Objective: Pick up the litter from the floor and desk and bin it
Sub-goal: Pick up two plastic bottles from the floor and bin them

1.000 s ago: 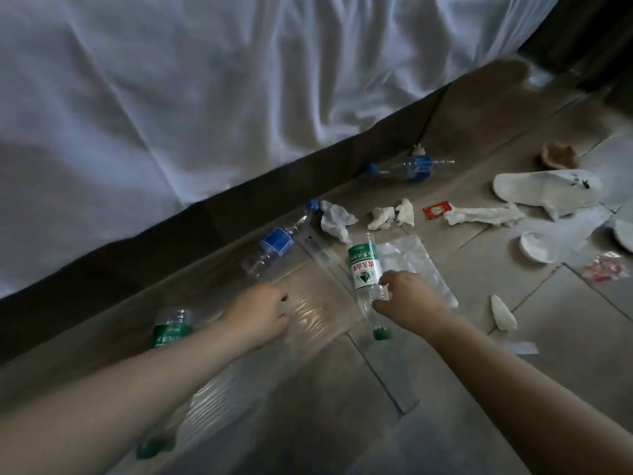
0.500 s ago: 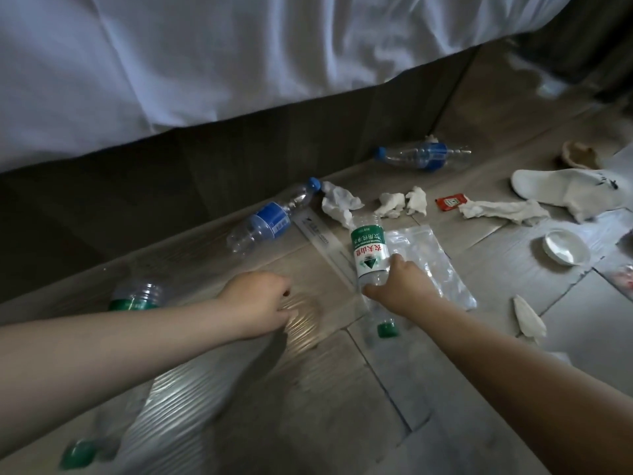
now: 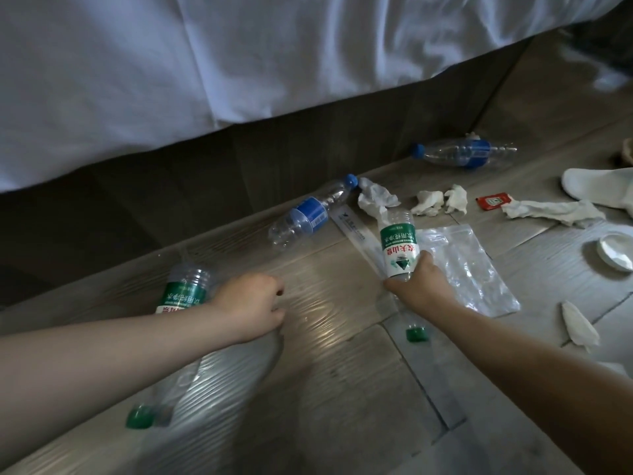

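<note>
Head: bottle [image 3: 399,246] partly behind right hand [image 3: 416,289]

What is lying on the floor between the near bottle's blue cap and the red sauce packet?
Three crumpled white tissues lie there, between the blue cap and the red sauce packet; the head view shows them.
</note>
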The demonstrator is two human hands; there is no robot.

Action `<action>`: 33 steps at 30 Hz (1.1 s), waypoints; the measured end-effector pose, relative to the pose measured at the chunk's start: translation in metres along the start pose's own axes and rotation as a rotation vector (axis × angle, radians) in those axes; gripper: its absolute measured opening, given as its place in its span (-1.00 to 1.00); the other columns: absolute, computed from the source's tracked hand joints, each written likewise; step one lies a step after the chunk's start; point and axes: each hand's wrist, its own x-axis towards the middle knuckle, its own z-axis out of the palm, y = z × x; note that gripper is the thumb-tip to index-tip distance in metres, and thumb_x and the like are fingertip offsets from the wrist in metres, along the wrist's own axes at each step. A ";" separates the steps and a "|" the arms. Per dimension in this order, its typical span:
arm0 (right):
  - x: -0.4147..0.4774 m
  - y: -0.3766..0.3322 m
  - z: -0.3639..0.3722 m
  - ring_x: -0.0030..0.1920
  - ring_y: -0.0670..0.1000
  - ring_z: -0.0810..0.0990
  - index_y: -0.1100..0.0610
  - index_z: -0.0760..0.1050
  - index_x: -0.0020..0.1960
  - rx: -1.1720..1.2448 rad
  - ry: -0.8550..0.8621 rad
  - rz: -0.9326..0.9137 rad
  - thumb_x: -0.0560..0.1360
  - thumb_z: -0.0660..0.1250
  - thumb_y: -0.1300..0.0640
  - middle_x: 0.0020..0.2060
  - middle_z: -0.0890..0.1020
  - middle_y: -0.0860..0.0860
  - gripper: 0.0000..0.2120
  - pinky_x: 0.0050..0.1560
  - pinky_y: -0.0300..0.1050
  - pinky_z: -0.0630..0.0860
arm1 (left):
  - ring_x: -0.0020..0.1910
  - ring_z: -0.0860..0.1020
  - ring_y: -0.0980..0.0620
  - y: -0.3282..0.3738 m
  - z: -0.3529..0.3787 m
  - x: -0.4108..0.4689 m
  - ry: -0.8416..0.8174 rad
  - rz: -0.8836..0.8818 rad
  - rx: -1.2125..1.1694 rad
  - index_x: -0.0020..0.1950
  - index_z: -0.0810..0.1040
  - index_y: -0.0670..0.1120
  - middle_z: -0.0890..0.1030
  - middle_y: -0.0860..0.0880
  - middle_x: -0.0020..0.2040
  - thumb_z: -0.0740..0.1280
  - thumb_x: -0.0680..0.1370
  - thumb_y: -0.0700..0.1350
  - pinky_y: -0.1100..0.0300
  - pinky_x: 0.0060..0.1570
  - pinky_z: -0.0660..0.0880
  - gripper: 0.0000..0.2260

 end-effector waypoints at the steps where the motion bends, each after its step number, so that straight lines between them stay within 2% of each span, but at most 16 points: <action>1: -0.009 -0.001 0.003 -0.14 0.05 0.54 0.14 0.22 0.29 -0.001 -0.020 -0.032 0.34 0.51 0.03 0.02 0.53 0.10 -0.33 -0.38 -0.20 0.37 | 0.18 0.52 -0.07 -0.005 0.000 -0.005 0.009 -0.024 -0.011 0.23 0.49 -0.02 0.56 -0.04 0.21 0.29 0.50 0.05 0.12 0.11 0.48 -0.67; 6: -0.055 -0.015 0.024 -0.18 -0.04 0.59 0.09 0.23 0.31 0.035 -0.171 -0.160 0.35 0.51 0.05 -0.04 0.56 0.03 -0.34 -0.40 -0.24 0.42 | 0.23 0.48 -0.09 -0.036 -0.007 -0.036 0.094 -0.176 -0.027 0.30 0.39 -0.04 0.47 -0.06 0.23 0.31 0.49 0.11 0.11 0.14 0.44 -0.57; 10: -0.081 -0.034 0.037 -0.17 -0.06 0.59 0.07 0.26 0.20 0.055 -0.235 -0.214 0.34 0.50 0.03 -0.07 0.57 0.00 -0.43 -0.34 -0.21 0.47 | 0.21 0.45 -0.14 -0.064 -0.013 -0.054 0.162 -0.296 -0.030 0.30 0.37 -0.07 0.44 -0.10 0.23 0.37 0.43 0.12 0.09 0.14 0.39 -0.49; 13: -0.091 -0.048 0.040 -0.18 -0.12 0.56 0.06 0.28 0.17 0.069 -0.250 -0.236 0.35 0.51 0.05 -0.09 0.56 -0.04 -0.47 -0.38 -0.27 0.41 | 0.20 0.44 -0.17 -0.087 -0.009 -0.062 0.115 -0.400 -0.060 0.30 0.34 -0.10 0.42 -0.13 0.23 0.42 0.39 0.15 0.07 0.13 0.39 -0.40; 16: -0.098 -0.056 0.043 -0.17 -0.12 0.56 0.04 0.25 0.20 0.082 -0.276 -0.241 0.36 0.50 0.05 -0.08 0.55 -0.05 -0.45 -0.36 -0.27 0.42 | 0.17 0.47 -0.15 -0.101 -0.004 -0.068 0.064 -0.480 -0.174 0.26 0.32 -0.10 0.40 -0.13 0.20 0.44 0.37 0.17 0.10 0.04 0.41 -0.39; 24: -0.108 -0.057 0.048 -0.14 -0.09 0.58 0.01 0.24 0.18 0.068 -0.274 -0.227 0.33 0.51 0.01 -0.08 0.55 -0.07 -0.43 -0.21 -0.12 0.55 | 0.13 0.50 -0.13 -0.110 0.017 -0.073 -0.016 -0.536 -0.314 0.27 0.29 -0.09 0.39 -0.14 0.20 0.50 0.33 0.10 0.13 0.04 0.45 -0.35; 27: -0.111 -0.058 0.050 -0.15 -0.10 0.58 0.00 0.25 0.16 0.057 -0.275 -0.223 0.32 0.51 0.00 -0.10 0.56 -0.08 -0.44 -0.19 -0.11 0.57 | 0.15 0.51 -0.14 -0.109 0.027 -0.073 -0.029 -0.562 -0.337 0.36 0.23 -0.06 0.41 -0.15 0.21 0.50 0.31 0.07 0.12 0.07 0.47 -0.27; 33: -0.115 -0.065 0.048 -0.15 -0.12 0.57 0.01 0.25 0.17 0.069 -0.288 -0.220 0.34 0.51 0.02 -0.09 0.56 -0.07 -0.45 -0.27 -0.20 0.50 | 0.11 0.54 -0.12 -0.111 0.040 -0.074 -0.052 -0.566 -0.395 0.50 0.03 -0.06 0.50 -0.11 0.21 0.49 0.32 0.03 0.14 0.02 0.49 -0.10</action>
